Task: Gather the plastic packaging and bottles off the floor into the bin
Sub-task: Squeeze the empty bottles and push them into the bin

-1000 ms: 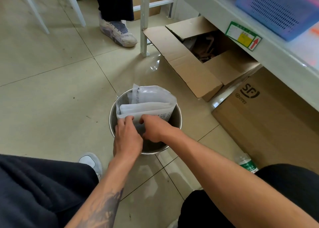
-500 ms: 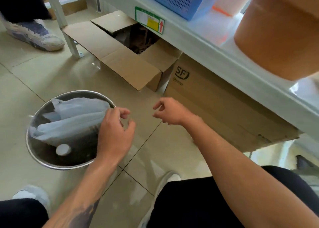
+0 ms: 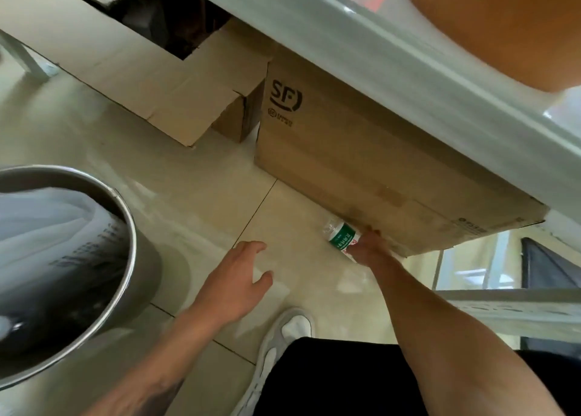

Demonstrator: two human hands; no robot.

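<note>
Bottle (image 3: 341,238), 1, in right hand (image 3: 372,248) grip, left hand (image 3: 239,282) open, 1 bin (image 3: 132,227)

Both forearms were bare, no sleeves reaching them and nothing worn at the wrists. A dark tattoo (image 3: 163,390) marked the left forearm, too blurred to read. The person wore black trousers (image 3: 339,381) and a pale grey-and-white sneaker (image 3: 283,337) with a chunky sole.

right hand (image 3: 369,249): I grip the green-labelled bottle (image 3: 341,236) on the floor against the SF carton (image 3: 361,164) | left hand (image 3: 239,280): fingers spread, empty, above tile | bin (image 3: 125,227): at my left, plastic packaging (image 3: 53,227) inside
</note>
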